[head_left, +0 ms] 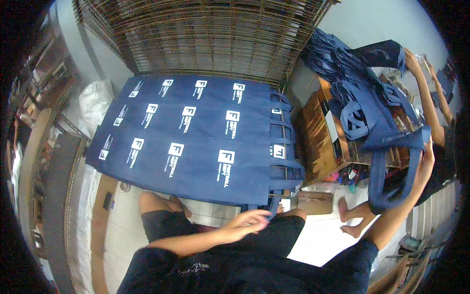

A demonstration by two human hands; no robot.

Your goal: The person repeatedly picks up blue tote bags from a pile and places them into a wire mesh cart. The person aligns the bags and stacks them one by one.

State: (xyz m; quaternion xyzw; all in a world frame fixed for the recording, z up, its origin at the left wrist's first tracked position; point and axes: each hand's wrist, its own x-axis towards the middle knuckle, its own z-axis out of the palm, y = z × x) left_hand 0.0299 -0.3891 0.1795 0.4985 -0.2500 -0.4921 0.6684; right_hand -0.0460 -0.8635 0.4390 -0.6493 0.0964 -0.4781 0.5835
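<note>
Blue fabric tote bags [196, 132] with white prints lie overlapped in rows in front of me, their handle loops [286, 171] hanging out along the right side. My left hand [247, 222] is just off the near edge of these bags, beside a hanging loop. Its fingers are slightly smeared but look stretched out, with nothing visible in them. Out to the right, my right hand [427, 159] is closed on another blue tote bag [391, 142], whose strap [377, 181] dangles below in a loop. Part of that bag overlaps the pile behind it.
A wire rack [205, 39] rises behind the laid-out bags. At right, a wooden table [318, 122] bears a heap of blue bags [325, 56]. Another person's hand [411, 61] holds a dark bag there. A cardboard box [315, 203] sits on the floor, and shelving lines the left.
</note>
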